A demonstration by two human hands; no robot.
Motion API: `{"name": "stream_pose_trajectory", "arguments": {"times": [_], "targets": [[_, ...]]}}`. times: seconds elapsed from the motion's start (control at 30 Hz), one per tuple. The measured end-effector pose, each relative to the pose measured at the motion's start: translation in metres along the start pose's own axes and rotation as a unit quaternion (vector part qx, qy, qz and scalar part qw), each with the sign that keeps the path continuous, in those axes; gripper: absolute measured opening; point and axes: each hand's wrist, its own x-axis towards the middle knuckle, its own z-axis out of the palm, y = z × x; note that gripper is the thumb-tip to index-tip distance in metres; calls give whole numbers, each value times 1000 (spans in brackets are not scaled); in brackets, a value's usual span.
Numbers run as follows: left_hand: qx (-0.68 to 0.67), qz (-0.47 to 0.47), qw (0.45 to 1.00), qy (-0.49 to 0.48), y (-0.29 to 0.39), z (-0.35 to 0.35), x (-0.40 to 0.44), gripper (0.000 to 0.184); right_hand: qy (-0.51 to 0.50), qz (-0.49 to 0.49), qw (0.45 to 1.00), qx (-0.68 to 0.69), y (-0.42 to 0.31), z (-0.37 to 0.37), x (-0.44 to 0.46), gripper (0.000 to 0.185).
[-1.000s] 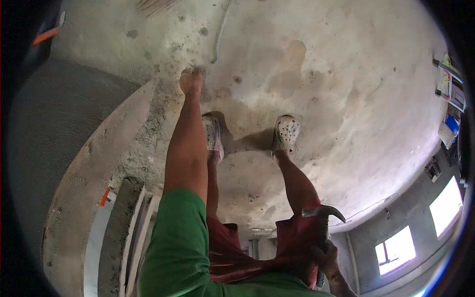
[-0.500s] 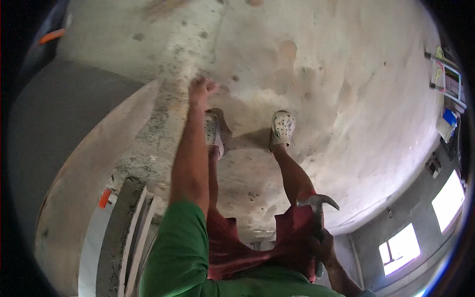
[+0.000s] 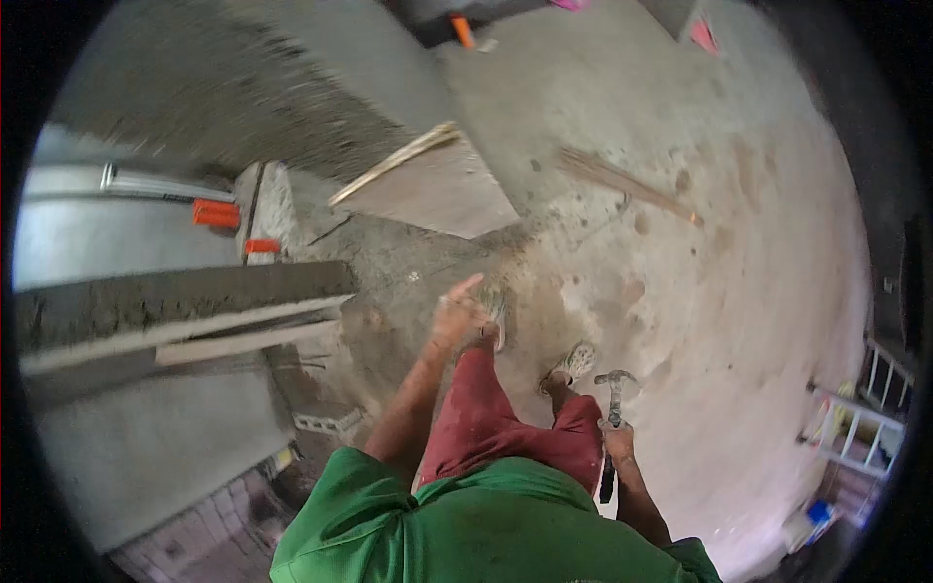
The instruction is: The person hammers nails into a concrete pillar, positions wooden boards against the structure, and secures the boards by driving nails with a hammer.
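My right hand [image 3: 619,443] is wrapped round the handle of a claw hammer [image 3: 614,394], low at my right side. The hammer's metal head points up and away from me, above my fist, and its dark grip shows below. My left hand [image 3: 459,313] hangs in front of my left leg with nothing in it. Its fingers are a little smeared by motion, but at least one stretches out. Under it are my light clogs [image 3: 580,361] on the concrete floor [image 3: 700,321].
A board [image 3: 437,194] leans ahead on the left, and a wooden strip [image 3: 627,185] lies beyond. Concrete ledges [image 3: 185,291] run along the left, with orange pieces [image 3: 216,213] near them. A hollow block [image 3: 328,419] sits low left. A ladder [image 3: 855,432] stands at the far right.
My view has turned left, bringing the ledges and the leaning board further in. My left hand has dropped nearer my leg. The hammer stays in my right hand.
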Motion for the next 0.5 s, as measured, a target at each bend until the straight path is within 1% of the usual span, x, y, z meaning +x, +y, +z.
{"name": "stream_pose_trajectory", "arguments": {"times": [0.03,0.07,0.1,0.17,0.23,0.3,0.33,0.37,0.4,0.43,0.5], "targets": [[59,20,998,31,14,-30,-7,39,-28,-11,1000,5,-15,-7,-5,24],[72,54,989,115,30,-50,-22,35,-54,-18,998,11,-24,-16,-11,25],[85,82,974,194,49,-68,-30,32,-51,-24,998,2,-41,-21,-16,25],[185,66,931,307,99,-107,-36,32,-77,-61,994,37,-86,-25,-23,24],[170,184,898,361,127,-140,-34,41,-68,-102,991,51,-141,-15,-45,25],[341,220,825,393,159,-165,-29,56,-52,-154,986,40,-184,1,-51,25],[333,218,827,396,169,-171,-26,56,-52,-160,985,37,-214,10,-68,28],[350,219,830,376,179,-171,-21,61,-50,-167,984,36,-245,21,-86,32],[366,220,831,356,186,-171,-16,65,-59,-187,979,54,-263,30,-89,34],[361,220,833,356,191,-171,-11,65,-69,-207,973,73,-280,39,-90,36],[422,213,826,307,199,-171,-1,73,-84,-182,973,115,-323,59,-109,36]]}}
